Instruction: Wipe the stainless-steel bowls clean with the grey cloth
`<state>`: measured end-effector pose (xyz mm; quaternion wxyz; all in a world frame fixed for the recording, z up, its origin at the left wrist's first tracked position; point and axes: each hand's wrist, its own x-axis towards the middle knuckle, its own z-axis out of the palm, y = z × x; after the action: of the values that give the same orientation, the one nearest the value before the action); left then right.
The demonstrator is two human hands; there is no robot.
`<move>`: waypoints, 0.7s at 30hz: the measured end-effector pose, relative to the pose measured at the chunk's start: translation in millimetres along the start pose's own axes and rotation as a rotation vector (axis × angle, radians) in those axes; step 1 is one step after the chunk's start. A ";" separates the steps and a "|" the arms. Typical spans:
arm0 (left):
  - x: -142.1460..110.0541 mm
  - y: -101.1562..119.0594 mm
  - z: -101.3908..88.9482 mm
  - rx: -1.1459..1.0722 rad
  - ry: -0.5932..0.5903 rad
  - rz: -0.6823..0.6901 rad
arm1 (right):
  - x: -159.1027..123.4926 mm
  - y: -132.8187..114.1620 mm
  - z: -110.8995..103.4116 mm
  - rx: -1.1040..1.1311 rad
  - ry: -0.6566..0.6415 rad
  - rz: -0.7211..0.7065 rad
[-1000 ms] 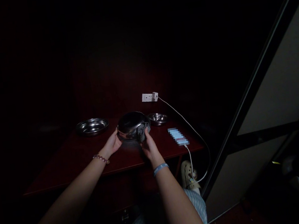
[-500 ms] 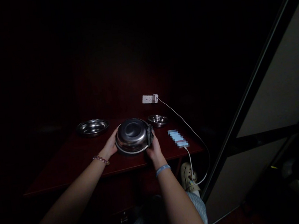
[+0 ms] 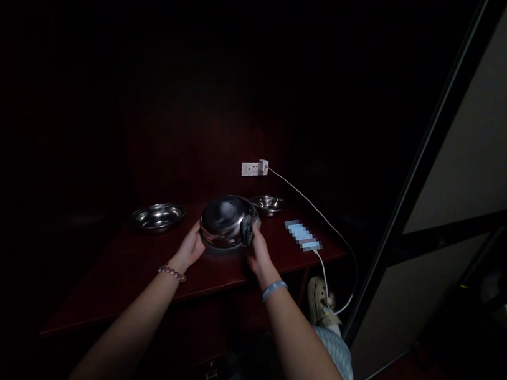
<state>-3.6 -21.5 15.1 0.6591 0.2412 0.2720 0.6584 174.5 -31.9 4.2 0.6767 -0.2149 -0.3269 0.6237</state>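
Note:
A shiny metal bowl [image 3: 224,220] is held bottom up above the dark red table, its base tilted partly toward me. My left hand [image 3: 191,244] grips the bowl's left rim, fingers hidden behind it. A crumpled dark grey cloth [image 3: 249,229] lies against the bowl's right side. My right hand [image 3: 259,249] is closed on this cloth, thumb over it, pressing it to the bowl. To the left on the table sits a wider metal bowl [image 3: 158,218], upright. Behind my right hand stands a smaller metal bowl [image 3: 269,205], also upright.
A phone [image 3: 303,235] lies on the table [image 3: 154,286] at the right. Its white cable [image 3: 314,201] loops past the table's edge up to a charger in the wall socket [image 3: 250,169]. A slanted partition [image 3: 460,117] bounds the right side.
The held bowl tipped toward me and came lower, then tilted back and rose a little. My right hand slid the cloth out along the bowl's right side, then slightly back.

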 end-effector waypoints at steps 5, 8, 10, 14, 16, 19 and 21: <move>0.0 -2.6 -0.2 0.055 0.039 0.079 | -4.5 -7.8 1.6 -0.016 0.141 0.049; 1.4 -4.5 -1.4 0.084 0.047 0.097 | -6.6 -14.2 0.6 -0.013 0.192 0.023; 1.8 -4.9 -1.5 0.099 0.065 0.126 | -7.7 -16.4 -0.7 -0.025 0.193 0.020; -0.9 -4.5 1.2 0.130 0.090 0.181 | -6.9 -15.7 -3.7 -0.042 0.201 0.005; -3.6 -4.0 3.3 0.132 0.078 0.175 | -4.4 -13.6 -5.0 -0.014 0.202 0.006; -7.3 -2.4 6.2 0.114 0.054 0.107 | -0.2 -8.9 -6.5 0.043 0.173 0.014; -8.8 -0.8 7.8 0.102 0.042 0.040 | 1.6 -6.4 -6.9 0.055 0.161 0.022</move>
<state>2.4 -30.0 20.6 0.6267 0.2661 0.3140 0.6617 183.9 -30.3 4.2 0.6994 -0.2495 -0.2519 0.6206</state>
